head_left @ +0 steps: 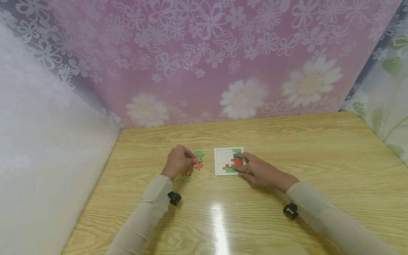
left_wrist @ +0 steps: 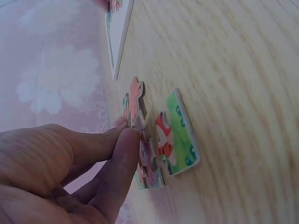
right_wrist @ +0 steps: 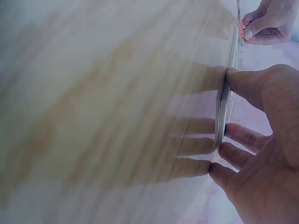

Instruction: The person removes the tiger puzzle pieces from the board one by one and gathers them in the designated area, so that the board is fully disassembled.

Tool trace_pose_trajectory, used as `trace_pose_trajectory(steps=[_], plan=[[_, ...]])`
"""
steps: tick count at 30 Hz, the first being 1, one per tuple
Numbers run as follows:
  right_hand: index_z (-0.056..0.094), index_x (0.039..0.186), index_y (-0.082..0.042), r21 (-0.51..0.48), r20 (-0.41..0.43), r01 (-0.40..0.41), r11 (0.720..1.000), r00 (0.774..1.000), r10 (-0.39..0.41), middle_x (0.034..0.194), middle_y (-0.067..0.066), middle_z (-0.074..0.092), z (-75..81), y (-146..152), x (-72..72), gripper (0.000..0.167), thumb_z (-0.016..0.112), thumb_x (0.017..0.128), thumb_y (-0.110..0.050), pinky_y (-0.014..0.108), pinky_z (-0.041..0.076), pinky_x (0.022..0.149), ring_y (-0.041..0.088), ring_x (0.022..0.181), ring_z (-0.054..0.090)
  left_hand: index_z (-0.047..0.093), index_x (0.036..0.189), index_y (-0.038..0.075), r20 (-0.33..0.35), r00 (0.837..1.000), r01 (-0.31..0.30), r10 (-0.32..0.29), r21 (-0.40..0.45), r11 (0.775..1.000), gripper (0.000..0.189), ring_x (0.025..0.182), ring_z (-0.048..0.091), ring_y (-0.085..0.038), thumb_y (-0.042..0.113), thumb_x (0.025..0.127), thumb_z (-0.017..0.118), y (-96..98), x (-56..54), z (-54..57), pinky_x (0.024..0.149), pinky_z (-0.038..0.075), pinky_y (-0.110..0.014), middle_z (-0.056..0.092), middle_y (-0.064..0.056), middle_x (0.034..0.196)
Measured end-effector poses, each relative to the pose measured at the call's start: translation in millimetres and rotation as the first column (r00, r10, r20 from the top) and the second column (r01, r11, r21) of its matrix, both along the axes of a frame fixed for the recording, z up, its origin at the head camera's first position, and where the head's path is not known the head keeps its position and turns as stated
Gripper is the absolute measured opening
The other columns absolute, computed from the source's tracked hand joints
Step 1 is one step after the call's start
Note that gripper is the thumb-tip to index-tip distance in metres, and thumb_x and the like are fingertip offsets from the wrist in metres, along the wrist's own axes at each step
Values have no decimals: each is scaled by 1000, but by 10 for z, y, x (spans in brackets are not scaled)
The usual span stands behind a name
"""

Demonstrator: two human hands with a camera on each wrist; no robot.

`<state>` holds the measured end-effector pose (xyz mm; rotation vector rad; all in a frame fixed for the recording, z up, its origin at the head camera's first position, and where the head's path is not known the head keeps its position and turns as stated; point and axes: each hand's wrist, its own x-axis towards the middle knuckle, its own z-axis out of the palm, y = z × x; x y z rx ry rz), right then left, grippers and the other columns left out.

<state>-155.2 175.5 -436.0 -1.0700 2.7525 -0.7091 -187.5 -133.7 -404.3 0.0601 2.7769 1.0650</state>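
Puzzle tray (head_left: 224, 157) lies on the table (head_left: 255, 226), fitted pieces (head_left: 237, 162) along its right and near sides. Left of the tray, the left hand (head_left: 178, 161) pinches an orange piece (left_wrist: 134, 100) beside loose pieces (head_left: 186, 178); the right hand (head_left: 262, 172) rests, fingers spread, at the tray's right edge.

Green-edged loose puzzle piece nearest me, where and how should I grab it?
Probably pinch the green-edged piece by its straight outer edges near the rounded corner, coming from your near left. It lies flat, with those edges facing away from the other loose pieces, leaving fingertip room; its red interlocking side faces them.
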Motion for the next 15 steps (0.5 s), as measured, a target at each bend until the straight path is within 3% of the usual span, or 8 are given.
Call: trace_pose_trajectory(steps=[7, 15], plan=[[64, 135, -5, 2, 5, 1, 1000, 1000, -1, 147, 32, 41, 0, -5, -2, 38, 66, 100, -19, 56, 42, 106, 46, 137, 41, 82, 88, 8, 0, 1000, 12, -12, -38, 999, 7, 68, 68, -17, 15, 90, 79, 4, 5, 2, 68, 58, -35, 75, -2, 83], [65, 133, -3, -13, -11, -8, 1000, 1000, 8, 144, 33, 43, 52, -13, 17, 36, 68, 99, -17, 57, 43, 104, 47, 135, 43, 81, 89, 9, -3, 1000, 25, -25, -17, 1000, 6, 68, 67, -19, 14, 90, 79, -13, 2, -21, 66, 56, -35, 75, -2, 81]])
